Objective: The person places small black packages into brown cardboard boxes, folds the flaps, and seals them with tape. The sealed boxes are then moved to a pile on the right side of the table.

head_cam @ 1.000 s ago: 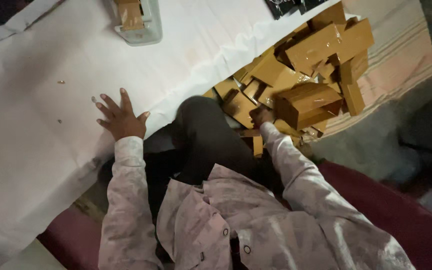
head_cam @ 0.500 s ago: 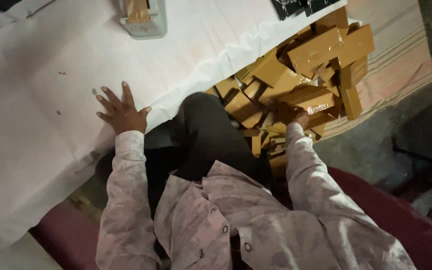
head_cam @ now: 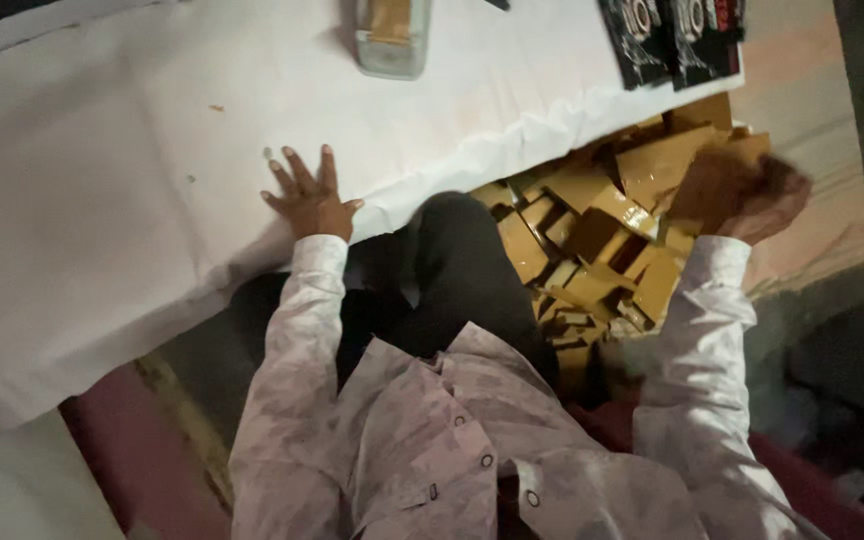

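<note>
Boxes (head_cam: 592, 240) still lying heaped; right hand (head_cam: 767, 200) is gripping one brown box (head_cam: 707, 185), blurred. Left hand (head_cam: 310, 195) is resting flat, fingers spread, on white table (head_cam: 102, 200).

The tabletop (head_cam: 102, 200) is covered in white, matt cloth, slightly creased. The heaped boxes (head_cam: 592, 240) look like tan cardboard with a faint sheen. The shirt sleeve (head_cam: 292, 340) is soft, pale patterned fabric; the packets (head_cam: 672, 40) look glossy black.
</note>
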